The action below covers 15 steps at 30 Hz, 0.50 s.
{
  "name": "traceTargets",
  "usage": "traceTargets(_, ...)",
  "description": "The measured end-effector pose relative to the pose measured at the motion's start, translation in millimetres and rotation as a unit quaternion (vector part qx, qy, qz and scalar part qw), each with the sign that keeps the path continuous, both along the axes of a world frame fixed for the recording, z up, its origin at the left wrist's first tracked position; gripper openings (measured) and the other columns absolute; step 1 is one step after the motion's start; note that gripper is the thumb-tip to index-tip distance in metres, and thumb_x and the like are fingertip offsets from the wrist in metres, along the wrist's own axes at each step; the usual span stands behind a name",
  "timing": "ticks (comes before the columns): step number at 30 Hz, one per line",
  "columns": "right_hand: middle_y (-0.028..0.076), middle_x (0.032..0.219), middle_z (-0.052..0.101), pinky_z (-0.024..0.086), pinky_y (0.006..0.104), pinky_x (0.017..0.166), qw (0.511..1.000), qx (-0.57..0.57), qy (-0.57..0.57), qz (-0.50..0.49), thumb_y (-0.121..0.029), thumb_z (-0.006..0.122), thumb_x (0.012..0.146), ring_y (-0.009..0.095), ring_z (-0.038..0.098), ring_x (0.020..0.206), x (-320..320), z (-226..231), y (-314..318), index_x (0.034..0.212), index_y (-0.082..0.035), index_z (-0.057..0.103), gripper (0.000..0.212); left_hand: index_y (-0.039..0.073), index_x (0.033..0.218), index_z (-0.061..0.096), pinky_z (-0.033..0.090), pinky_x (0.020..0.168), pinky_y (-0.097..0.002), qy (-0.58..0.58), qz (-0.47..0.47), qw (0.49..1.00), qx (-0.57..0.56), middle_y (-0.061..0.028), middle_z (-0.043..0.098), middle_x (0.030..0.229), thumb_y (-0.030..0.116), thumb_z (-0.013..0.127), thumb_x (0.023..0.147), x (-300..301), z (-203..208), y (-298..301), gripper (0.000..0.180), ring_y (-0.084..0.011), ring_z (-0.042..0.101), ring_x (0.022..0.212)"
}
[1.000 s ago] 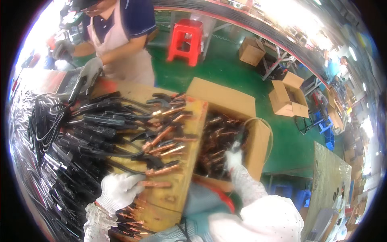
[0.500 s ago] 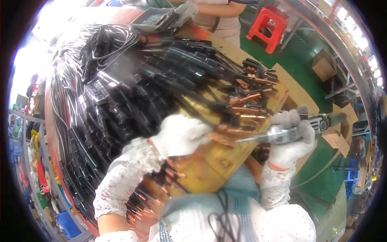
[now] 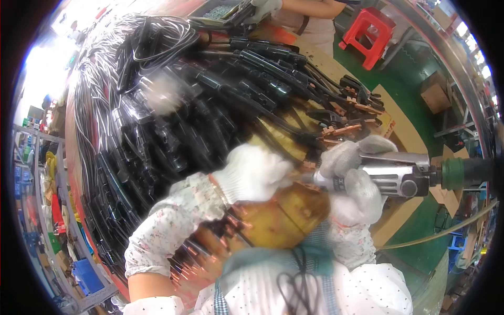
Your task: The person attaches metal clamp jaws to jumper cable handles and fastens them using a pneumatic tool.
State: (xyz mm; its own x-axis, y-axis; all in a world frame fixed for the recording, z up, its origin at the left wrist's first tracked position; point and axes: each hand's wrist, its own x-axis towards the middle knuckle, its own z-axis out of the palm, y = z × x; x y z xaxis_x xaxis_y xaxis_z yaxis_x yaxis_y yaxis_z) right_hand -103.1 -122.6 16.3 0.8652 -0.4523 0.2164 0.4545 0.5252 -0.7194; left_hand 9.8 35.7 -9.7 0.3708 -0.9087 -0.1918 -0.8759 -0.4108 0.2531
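My left hand (image 3: 258, 173), in a white knit glove, is closed on a copper-coloured metal piece (image 3: 306, 167). Most of that piece is covered by the glove and blurred. From the right, my gloved right hand (image 3: 353, 181) wraps round a silver air screwdriver (image 3: 391, 176) with a green rear fitting. The tool lies nearly level, and its front end reaches the piece beside my left fingers; the tip itself cannot be made out. Several black cable handles with copper jaws (image 3: 344, 128) lie just beyond both hands.
Black handles (image 3: 173, 136) with grey cables (image 3: 89, 100) cover the table's left side. More copper ends (image 3: 194, 260) lie near my apron (image 3: 273, 262). A co-worker's gloved hand (image 3: 265, 8) is by a tray (image 3: 218, 11) of small parts. A red stool (image 3: 370, 34) stands far right.
My right hand has brought the screwdriver left and closer, up to the piece in my left hand. The view has shifted slightly, and my left hand keeps its grip.
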Motion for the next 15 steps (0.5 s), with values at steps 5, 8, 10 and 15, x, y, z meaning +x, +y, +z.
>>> traceTargets(5,0.012,0.083,0.063,0.055,0.0364,0.065,0.999,-0.01,0.033,-0.022,0.0,0.074,0.078,0.022,0.063,0.072,-0.2,-1.5,2.4,0.123,-0.007,0.047,0.053,0.014,0.098,0.073,0.054,0.062,-0.0357,0.015,0.01,1.0,0.023,-0.003,0.073,0.084,0.029,0.066,0.085,-0.5,0.9,-1.6,0.02,-0.0241,0.072,0.077)
traceTargets(8,0.012,0.084,0.063,0.056,0.0374,0.066,0.999,0.004,0.041,-0.035,-0.001,0.075,0.078,0.022,0.063,0.072,-2.2,-2.5,4.0,0.122,-0.007,0.047,0.053,0.015,0.099,0.073,0.054,0.062,-0.0352,0.013,0.011,0.999,0.029,-0.0029,0.073,0.083,0.03,0.066,0.086,-1.0,2.5,-2.2,0.02,-0.0238,0.072,0.075)
traceTargets(10,0.012,0.084,0.064,0.057,0.0374,0.067,0.999,-0.018,0.03,-0.032,-0.001,0.075,0.078,0.022,0.064,0.072,-5.0,-3.4,1.5,0.122,-0.007,0.047,0.053,0.015,0.099,0.073,0.054,0.061,-0.0353,0.014,0.011,0.999,0.035,-0.003,0.073,0.083,0.03,0.066,0.086,-1.2,2.0,-2.4,0.02,-0.0237,0.072,0.073)
traceTargets(15,0.012,0.087,0.065,0.058,0.0364,0.069,0.999,-0.033,0.021,-0.004,0.001,0.073,0.078,0.021,0.065,0.075,-3.4,-0.6,-2.1,0.122,-0.007,0.048,0.052,0.015,0.099,0.073,0.054,0.061,-0.0359,0.011,0.002,0.999,0.052,-0.0037,0.073,0.083,0.031,0.067,0.086,-1.2,5.9,-4.9,0.021,-0.0237,0.072,0.071)
